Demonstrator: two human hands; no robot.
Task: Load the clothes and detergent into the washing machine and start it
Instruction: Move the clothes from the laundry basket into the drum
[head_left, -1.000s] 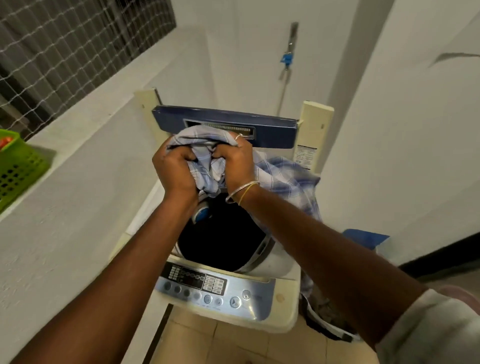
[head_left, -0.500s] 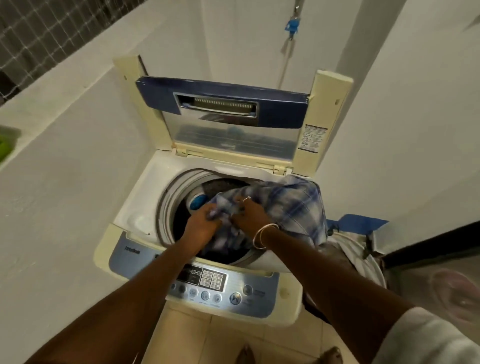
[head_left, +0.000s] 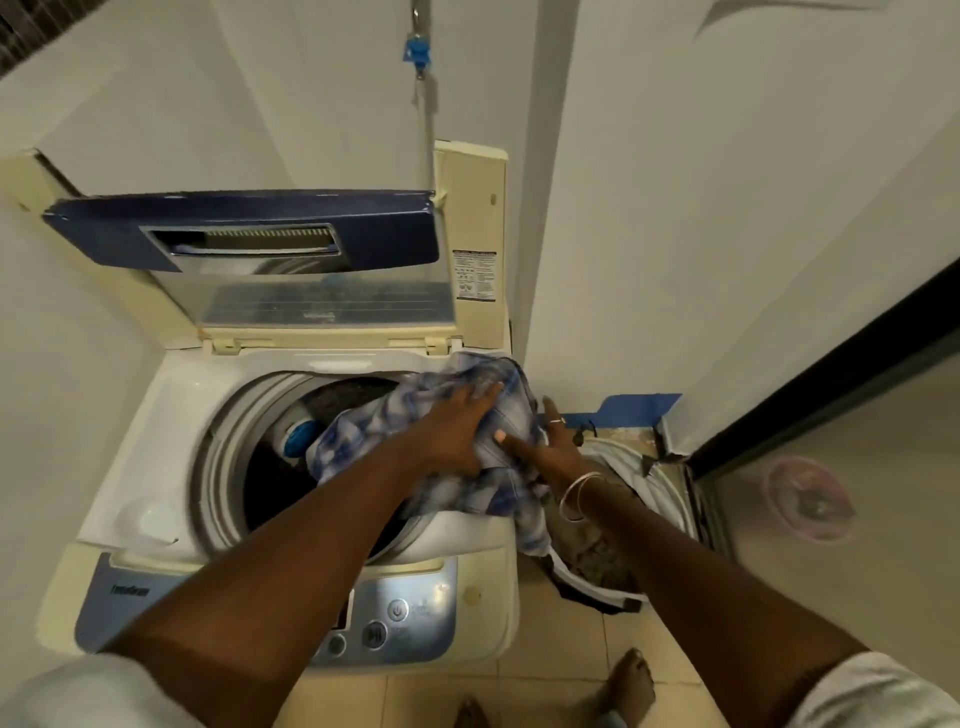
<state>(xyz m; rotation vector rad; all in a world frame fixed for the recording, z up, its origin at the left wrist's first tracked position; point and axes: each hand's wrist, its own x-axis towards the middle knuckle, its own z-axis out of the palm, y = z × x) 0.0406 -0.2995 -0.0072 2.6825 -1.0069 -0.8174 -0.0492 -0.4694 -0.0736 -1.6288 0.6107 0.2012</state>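
Draping over the right rim of the drum, blue-and-white plaid cloth (head_left: 358, 436) lies half inside the dark round drum opening (head_left: 265, 483) of the cream-white top-loading washing machine (head_left: 171, 405); one end hangs down outside the machine's right side.

Left hand (head_left: 457, 426): fingers straight and spread, palm flat on the cloth, pressing it.

Right hand (head_left: 561, 447): at the cloth's right edge, thumb laid on the fabric, other fingers fairly straight beyond the fold. Cannot tell whether it pinches the cloth. Metal bangles (head_left: 574, 493) on the wrist.

Room: left half of the drum opening uncovered; small round blue part (head_left: 301, 439) shows inside it, just beside the cloth. Hinged lid with navy-blue band (head_left: 239, 228) stands upright at the back. White wall (head_left: 727, 208) runs close along the machine's right side.

Heap of pale and dark clothes (head_left: 613, 556) sits on the tiled floor between machine and wall, just under the right forearm.

Hidden or unclear: left forearm covers the middle of the blue-grey control panel (head_left: 415, 613); only the right-hand buttons show. Cloth pattern blurred. Round pink object (head_left: 810, 499) at far right too blurred to identify.
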